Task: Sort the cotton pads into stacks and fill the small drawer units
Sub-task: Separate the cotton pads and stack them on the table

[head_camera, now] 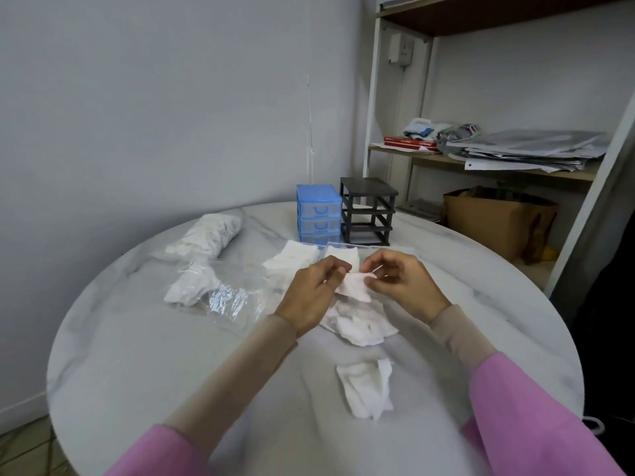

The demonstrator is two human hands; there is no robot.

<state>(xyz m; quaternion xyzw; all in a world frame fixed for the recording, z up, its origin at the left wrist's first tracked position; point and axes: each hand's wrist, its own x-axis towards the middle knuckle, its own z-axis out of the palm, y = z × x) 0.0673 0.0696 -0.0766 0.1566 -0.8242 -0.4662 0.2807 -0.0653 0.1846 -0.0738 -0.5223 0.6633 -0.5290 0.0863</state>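
Two hands work above the middle of the round worktop (144, 355) in the head view. The left hand (311, 293) and the right hand (402, 283) both pinch one cotton pad (355, 286) with curled fingers, each at its own edge, and hold it just above a loose heap of pads (360, 322); I judge they are separating or straightening it before stacking. Nearer to the person lies a smaller bunch of pads (366, 389), perhaps put aside. Just beyond the hands, flatter stacks (295, 257) lie in front of the drawers, probably the sorted ones. On the far side stand the blue drawer unit (319, 214), its drawers closed, and beside it on the right the black drawer frame (367, 211), which seems to have no drawers inside. On the left, a clear plastic bag (220, 297) and a full bag of pads (206, 235) wait, so much sorting remains.
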